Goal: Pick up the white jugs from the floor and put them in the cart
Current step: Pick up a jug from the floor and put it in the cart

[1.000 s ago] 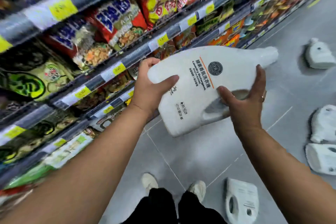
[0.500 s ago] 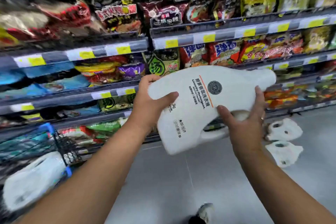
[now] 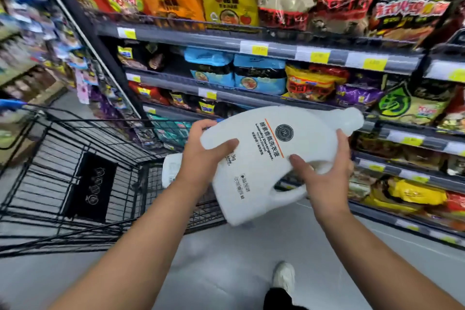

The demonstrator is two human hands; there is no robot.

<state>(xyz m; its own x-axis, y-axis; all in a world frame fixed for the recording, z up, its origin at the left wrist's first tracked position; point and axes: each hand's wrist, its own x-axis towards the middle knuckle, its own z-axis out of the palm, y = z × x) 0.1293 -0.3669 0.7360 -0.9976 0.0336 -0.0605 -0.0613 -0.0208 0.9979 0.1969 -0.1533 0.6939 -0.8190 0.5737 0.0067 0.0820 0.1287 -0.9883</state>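
Head view. I have a white jug (image 3: 274, 158) held in the air in both hands, lying tilted with its cap end up to the right and its base low toward me. My left hand (image 3: 203, 158) clamps the near upper edge, thumb across the front and fingers curled behind. My right hand (image 3: 324, 178) closes around the handle side, thumb on the label face, fingers wrapped over the far edge. The jug hangs just beside the cart (image 3: 75, 173), to its right, above the grey floor (image 3: 226, 272). A second jug (image 3: 171, 168) lies inside the cart at its right end, partly hidden by my left wrist. Shelves (image 3: 276, 50) of snack packets fill the background. One white shoe (image 3: 284, 277) shows below.
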